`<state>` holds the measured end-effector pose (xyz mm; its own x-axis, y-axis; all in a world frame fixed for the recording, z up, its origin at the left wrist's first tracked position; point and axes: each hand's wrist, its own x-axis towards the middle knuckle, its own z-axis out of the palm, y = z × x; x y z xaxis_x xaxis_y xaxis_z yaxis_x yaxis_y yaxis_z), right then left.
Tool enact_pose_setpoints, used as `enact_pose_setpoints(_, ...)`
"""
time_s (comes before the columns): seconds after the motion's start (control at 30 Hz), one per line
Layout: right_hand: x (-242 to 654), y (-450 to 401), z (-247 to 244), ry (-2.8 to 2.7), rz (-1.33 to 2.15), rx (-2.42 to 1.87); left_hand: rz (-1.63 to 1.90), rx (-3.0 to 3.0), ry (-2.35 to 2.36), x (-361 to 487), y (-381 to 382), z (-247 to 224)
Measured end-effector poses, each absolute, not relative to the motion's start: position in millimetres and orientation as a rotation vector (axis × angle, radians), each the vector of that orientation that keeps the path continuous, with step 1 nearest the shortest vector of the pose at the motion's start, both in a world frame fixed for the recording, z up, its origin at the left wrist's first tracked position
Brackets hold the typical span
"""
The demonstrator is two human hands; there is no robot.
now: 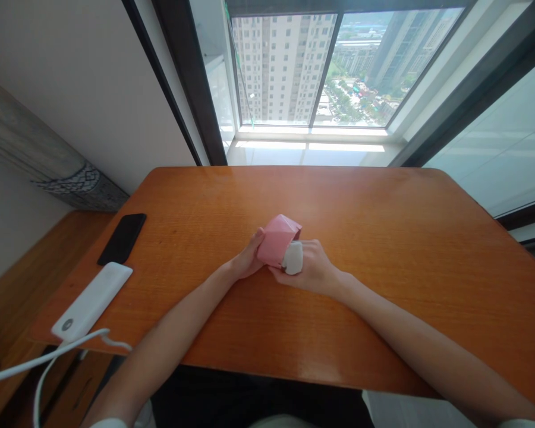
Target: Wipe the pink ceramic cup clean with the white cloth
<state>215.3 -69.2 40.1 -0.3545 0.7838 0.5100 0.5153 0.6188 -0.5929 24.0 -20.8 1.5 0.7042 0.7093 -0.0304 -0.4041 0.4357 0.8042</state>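
**Surface:** a wooden table (383, 249) with an orange-brown, straight-grained varnish; window light glares softly on its near edge.

**Pink thing:** a pink folded paper (276, 241), angular and faceted, is held just above the middle of the table; a white piece (293, 258) of paper or similar material sits against its right side, and its exact material is hard to tell.

**Left hand:** the left hand (249, 257) is at the table's middle; its fingers (256, 244) curl closed around the left side of the pink folded paper.

**Right hand:** the right hand (305, 267) is just right of the table's middle; its fingers are bent in, gripping the white piece against the paper.

**Things on the surface:** a black smartphone (122, 239) lies near the table's left edge; a white power bank (91, 302) lies just nearer, close to the same edge; a white cable (40, 362) runs from it off the near left corner.

**Room:** a large window (285, 71) stands beyond the far edge of the table, with tower blocks outside; a pale wall (116, 101) rises left of the table; a grey patterned roll (49, 148) leans there.

**Writing:** a small round grey mark (67, 324) on the power bank is too small to read; no legible text shows.
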Motion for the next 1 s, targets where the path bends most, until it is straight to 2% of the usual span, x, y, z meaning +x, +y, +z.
enact_pose_setpoints(0.2,207.5,-73.3,71.4,-1.262,1.364,-1.198,0.756,0.861,0.341,26.5,-22.4,9.2)
enact_pose_setpoints(0.3,204.0,-68.1,77.6,-0.882,1.569,-1.144,0.805,0.882,0.357,27.4,-23.3,10.3)
enact_pose_setpoints(0.43,203.1,-64.4,75.9,-0.763,1.624,-1.108,0.81,0.933,0.409,26.3,-23.1,6.9)
enact_pose_setpoints(0.63,210.5,-71.7,65.3,-1.344,1.344,-1.194,0.774,0.915,0.418,24.5,-22.0,7.0)
enact_pose_setpoints(0.8,218.3,-69.9,48.3,-2.025,0.688,-1.055,0.748,0.819,0.429,25.6,-19.1,6.0)
enact_pose_setpoints(0.9,221.1,-65.4,40.2,-2.25,0.314,-0.887,0.761,0.827,0.445,26.2,-18.6,4.3)
enact_pose_setpoints(1.0,220.4,-65.3,37.6,-2.227,0.285,-0.865,0.753,0.831,0.432,26.8,-19.9,6.0)
